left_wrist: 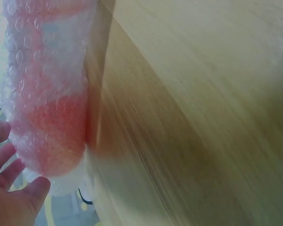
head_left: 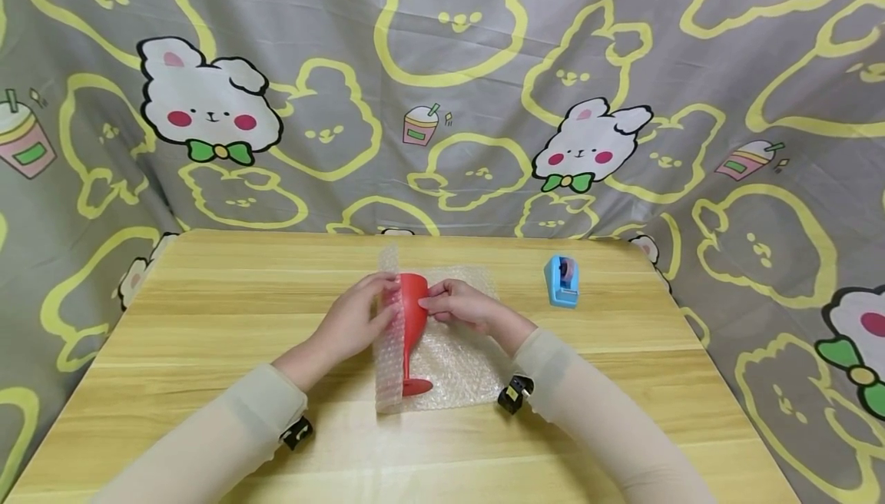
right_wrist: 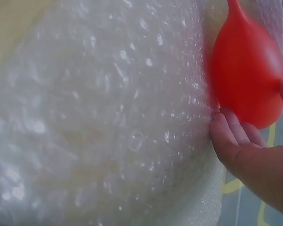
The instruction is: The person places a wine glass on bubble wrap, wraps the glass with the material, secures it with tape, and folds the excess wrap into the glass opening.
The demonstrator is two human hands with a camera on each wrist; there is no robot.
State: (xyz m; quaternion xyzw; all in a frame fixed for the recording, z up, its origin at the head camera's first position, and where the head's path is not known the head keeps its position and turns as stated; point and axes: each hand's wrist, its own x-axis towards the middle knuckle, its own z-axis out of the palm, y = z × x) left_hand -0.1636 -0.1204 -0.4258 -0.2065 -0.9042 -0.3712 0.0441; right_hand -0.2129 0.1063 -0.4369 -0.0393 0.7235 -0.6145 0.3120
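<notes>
A red goblet (head_left: 415,312) lies on a sheet of bubble wrap (head_left: 459,358), its rim toward the back and its foot toward the front. The sheet's left part is folded up over the goblet's left side. My left hand (head_left: 354,318) holds this flap beside the bowl, thumb and fingers against the plastic; the left wrist view shows the red bowl through the bubbles. On the other side, my right hand (head_left: 466,306) grips the bowl near its rim. In the right wrist view its thumb presses the goblet (right_wrist: 247,70) while the fingers reach underneath.
A blue tape dispenser (head_left: 563,281) stands at the back right of the wooden table (head_left: 228,312). Behind and beside the table hangs a grey patterned curtain (head_left: 332,20). Each wrist carries a small black camera.
</notes>
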